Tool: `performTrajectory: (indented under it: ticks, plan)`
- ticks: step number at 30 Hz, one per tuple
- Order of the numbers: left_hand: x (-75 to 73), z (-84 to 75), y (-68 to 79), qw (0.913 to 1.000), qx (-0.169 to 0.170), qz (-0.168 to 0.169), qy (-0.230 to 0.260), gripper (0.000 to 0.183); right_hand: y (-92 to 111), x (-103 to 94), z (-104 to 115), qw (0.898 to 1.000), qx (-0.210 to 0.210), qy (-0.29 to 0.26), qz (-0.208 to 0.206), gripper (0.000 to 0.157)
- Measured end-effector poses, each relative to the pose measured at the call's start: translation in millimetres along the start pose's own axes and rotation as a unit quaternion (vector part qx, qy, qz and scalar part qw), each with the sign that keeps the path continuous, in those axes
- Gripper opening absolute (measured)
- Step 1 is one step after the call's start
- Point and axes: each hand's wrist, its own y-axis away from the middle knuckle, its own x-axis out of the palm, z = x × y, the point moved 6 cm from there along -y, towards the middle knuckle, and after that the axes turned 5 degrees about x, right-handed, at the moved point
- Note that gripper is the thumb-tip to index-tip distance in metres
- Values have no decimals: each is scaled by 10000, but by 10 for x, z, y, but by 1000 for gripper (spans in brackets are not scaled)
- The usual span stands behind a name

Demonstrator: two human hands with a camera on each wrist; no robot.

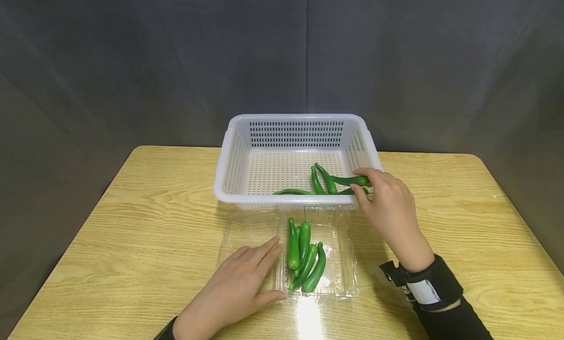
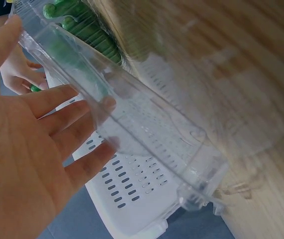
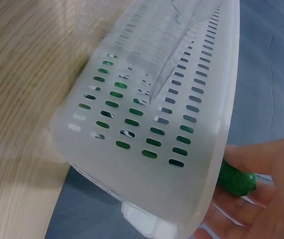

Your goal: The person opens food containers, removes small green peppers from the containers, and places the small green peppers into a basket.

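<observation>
A green pepper (image 1: 345, 181) is sitting inside the white basket (image 1: 255, 198), near its right wall, the right hand (image 1: 389, 203) pinching it between thumb and fingers. A light pinch and a lift well over the rim should suit it best. The left hand (image 1: 244, 281) is touching the unfolded clear box (image 1: 339, 261), fingers nearly straight, gripping nothing. Four other peppers (image 1: 325, 177) are showing in the one basket; probably five, overlapping, are lying in the one box. Everything is standing on one wooden surface (image 1: 132, 242).
</observation>
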Motion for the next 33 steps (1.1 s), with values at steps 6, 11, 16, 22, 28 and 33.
performTrajectory:
  ticks: [6,11,16,22,28,33]
  plan:
    - [-2,-4,0,10000,6,-5,-4,83,-2,7,-39,9998,200,81,33,28]
    - [4,-2,2,10000,-9,24,14,84,6,17,-63,9994,316,138,78,28]
    - [2,-1,-2,10000,5,4,-4,84,5,22,-68,9992,354,152,101,27]
    - [2,-1,-5,10000,-11,26,13,84,2,25,-79,9989,407,167,146,28]
    - [3,-3,-8,10000,20,17,-31,84,0,31,-88,9986,456,201,190,28]
    - [4,-4,-6,10000,48,9,-47,83,3,29,-93,9986,450,212,156,29]
